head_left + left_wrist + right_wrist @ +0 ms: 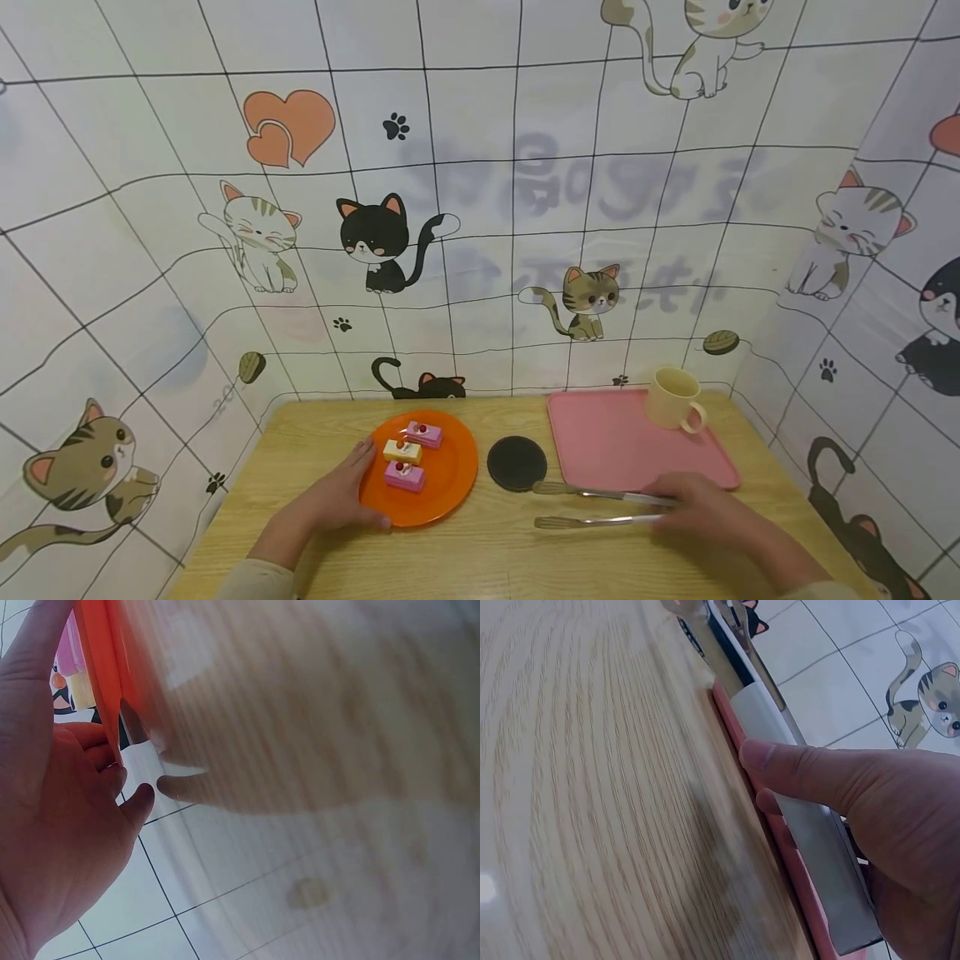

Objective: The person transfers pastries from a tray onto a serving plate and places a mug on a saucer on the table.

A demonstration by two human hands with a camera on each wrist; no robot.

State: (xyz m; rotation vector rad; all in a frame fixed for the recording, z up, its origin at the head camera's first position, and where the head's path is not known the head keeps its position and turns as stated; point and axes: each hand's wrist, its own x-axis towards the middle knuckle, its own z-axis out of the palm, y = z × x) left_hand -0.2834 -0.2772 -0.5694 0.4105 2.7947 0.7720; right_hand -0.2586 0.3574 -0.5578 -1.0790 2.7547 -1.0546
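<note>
On the left of the table lies a round orange plate point(453, 471) bearing two pink toy cake slices point(405, 477) and a yellow slice point(402, 452), each with a red topping. My left hand point(337, 493) holds the plate's left edge, thumb at the near side and fingers along the far side; in the left wrist view, fingertips curl at the rim. My right hand point(697, 510) grips metal tongs point(600, 522) near their closed end, thumb laid on one arm point(799, 825). The tongs' tips point left, spread apart, with nothing between them, just in front of a black round coaster point(517, 463).
A pink tray point(600, 437) lies at the back right, partly behind my right hand. A cream mug point(672, 398) stands on its far right corner, handle toward the right. Cat-patterned sheeting point(480, 250) rises behind and beside the wooden table point(465, 567).
</note>
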